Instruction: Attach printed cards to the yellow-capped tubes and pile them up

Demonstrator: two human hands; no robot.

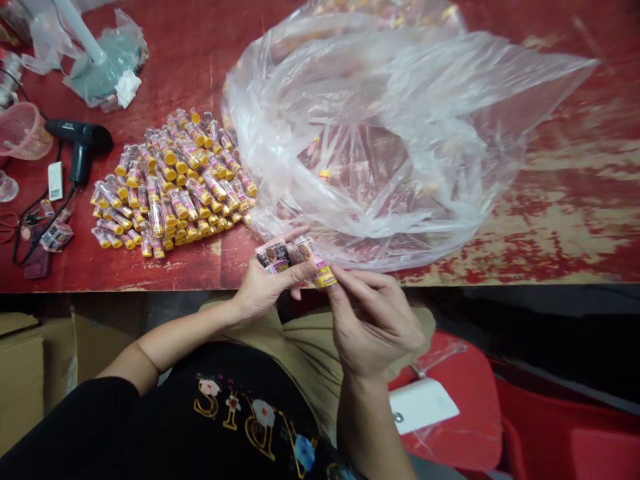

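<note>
My left hand (pixel 263 287) is closed around a dark printed wrapper piece (pixel 274 257), which may be a stack of labels, and its thumb presses on a small tube with a yellow end (pixel 326 276). A pink and dark printed sleeve surrounds the tube. The fingertips of my right hand (pixel 375 320) pinch the yellow end, so both hands meet on this tube just over the table's front edge. To the left, a heap of similar wrapped tubes (pixel 175 180) with yellow caps lies on the table. Beyond my hands spreads a large clear plastic bag (pixel 450 133) with some tubes showing inside.
On the worn red table (pixel 575 220), a black heat gun (pixel 80 143) lies at the left beside a pink basket (pixel 23 130). A lamp base (pixel 105 73) stands behind them. Below are a red stool (pixel 460 407) and a cardboard box (pixel 23 380).
</note>
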